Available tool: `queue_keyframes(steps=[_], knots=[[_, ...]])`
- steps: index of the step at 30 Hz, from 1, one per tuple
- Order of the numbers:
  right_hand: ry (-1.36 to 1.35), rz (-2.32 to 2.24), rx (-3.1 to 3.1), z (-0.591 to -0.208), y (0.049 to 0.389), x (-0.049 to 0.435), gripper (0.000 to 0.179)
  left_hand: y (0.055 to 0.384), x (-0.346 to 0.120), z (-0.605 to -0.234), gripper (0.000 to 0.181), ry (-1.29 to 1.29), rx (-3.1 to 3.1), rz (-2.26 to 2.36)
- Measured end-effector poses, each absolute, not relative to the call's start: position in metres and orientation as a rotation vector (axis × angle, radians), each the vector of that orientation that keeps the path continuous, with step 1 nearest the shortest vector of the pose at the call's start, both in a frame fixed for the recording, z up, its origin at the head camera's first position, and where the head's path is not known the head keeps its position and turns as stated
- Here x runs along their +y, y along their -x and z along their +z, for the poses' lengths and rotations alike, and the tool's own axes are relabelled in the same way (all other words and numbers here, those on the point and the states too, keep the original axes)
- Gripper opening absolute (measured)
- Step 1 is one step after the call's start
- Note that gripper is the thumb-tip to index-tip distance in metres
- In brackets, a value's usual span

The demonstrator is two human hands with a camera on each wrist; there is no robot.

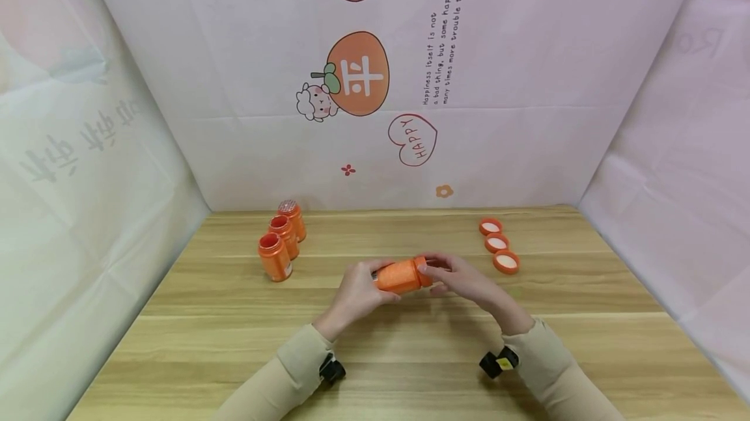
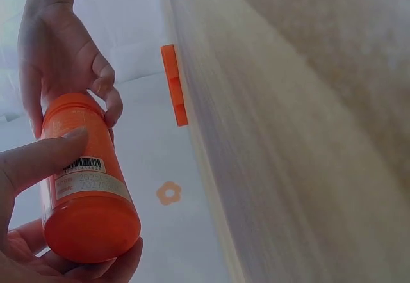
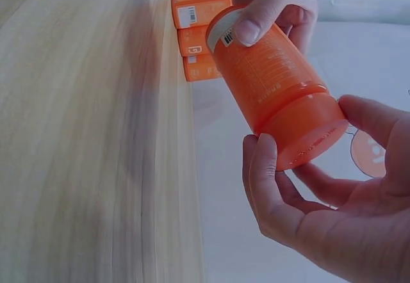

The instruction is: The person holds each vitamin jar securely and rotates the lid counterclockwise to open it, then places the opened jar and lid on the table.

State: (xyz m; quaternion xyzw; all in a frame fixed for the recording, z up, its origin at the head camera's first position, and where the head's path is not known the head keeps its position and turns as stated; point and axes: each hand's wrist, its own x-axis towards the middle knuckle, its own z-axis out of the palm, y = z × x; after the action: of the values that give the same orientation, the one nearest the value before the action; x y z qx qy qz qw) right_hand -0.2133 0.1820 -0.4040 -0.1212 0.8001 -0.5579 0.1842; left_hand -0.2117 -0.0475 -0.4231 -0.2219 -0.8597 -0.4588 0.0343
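Observation:
An orange bottle (image 1: 398,276) with a barcode label lies tilted on its side in the air above the table. My left hand (image 1: 359,291) grips its body near the base, thumb on the label side, as the left wrist view shows. At the other end sits an orange cap (image 3: 306,129). My right hand (image 1: 465,278) holds the cap's rim between thumb and fingertips. In the right wrist view the cap is on the bottle's neck; whether it is loose cannot be told.
Three uncapped orange bottles (image 1: 275,257) stand in a row at the table's back left. Three orange caps (image 1: 506,262) with white insides lie in a row at the back right. Printed white cloth (image 1: 375,180) hangs behind the wooden table (image 1: 398,369) and at both sides.

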Motion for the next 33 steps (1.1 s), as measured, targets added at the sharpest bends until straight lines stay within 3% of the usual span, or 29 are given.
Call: queue_keyframes(steps=[12, 33], knots=[[0.508, -1.558, 2.28, -0.4001, 0.2122, 0.1857, 0.054, 0.2121, -0.0484, -0.4241, 0.061, 0.691, -2.638, -1.388], [0.616, -1.663, 2.258, -0.4021, 0.2154, 0.1893, 0.054, 0.2121, -0.0491, -0.4225, 0.059, 0.665, -2.662, -1.431]])
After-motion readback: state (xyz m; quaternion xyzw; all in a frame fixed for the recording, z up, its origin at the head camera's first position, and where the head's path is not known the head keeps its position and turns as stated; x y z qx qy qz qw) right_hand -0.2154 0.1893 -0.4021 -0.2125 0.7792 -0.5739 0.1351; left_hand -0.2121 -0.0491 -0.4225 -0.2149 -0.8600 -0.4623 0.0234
